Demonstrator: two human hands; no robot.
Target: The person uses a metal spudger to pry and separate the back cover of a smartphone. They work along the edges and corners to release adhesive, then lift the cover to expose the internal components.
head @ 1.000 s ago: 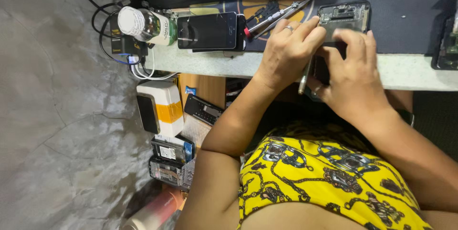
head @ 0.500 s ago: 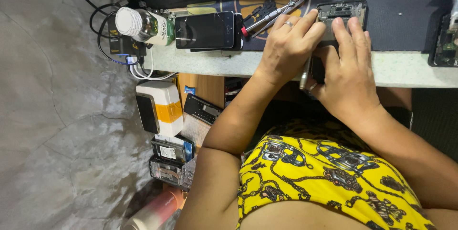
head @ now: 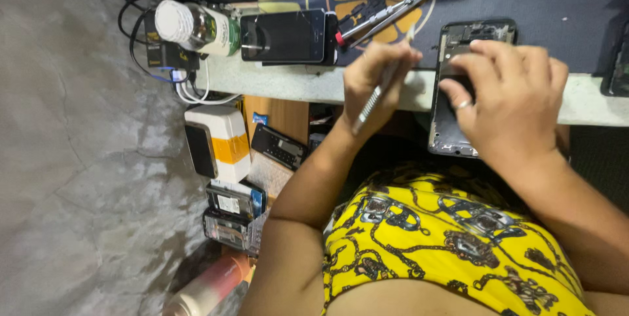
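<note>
Leftmost, a rough grey concrete floor (head: 72, 178) fills the frame, with black and white cables (head: 190, 90) trailing beside a clear plastic bottle (head: 196, 27) with a white cap and green label, lying on its side at the bench edge. Next to it lies a flat black phone (head: 283, 36) with a glossy rectangular screen, resting on the pale bench top (head: 590, 103). Below the bench, a white boxy device (head: 219, 142) with an orange band stands near a small stack of dark phones (head: 232, 214). Slim metal tweezers (head: 386, 18) lie on the dark rubbery mat (head: 557, 8).

Moving right, the left hand (head: 375, 83) is closed around a thin metal tool (head: 377, 90), ridged along its shaft, held pen-fashion; its tip is blurred. Further right, the right hand (head: 508, 96), wearing a ring, presses flat on an opened phone (head: 468, 80), fingers spread and slightly curled over it. That phone is a dark rectangular shell with exposed inner parts at its top end; it lies half on the mat, its lower end overhanging the bench edge above the yellow patterned garment (head: 445, 244).
</note>
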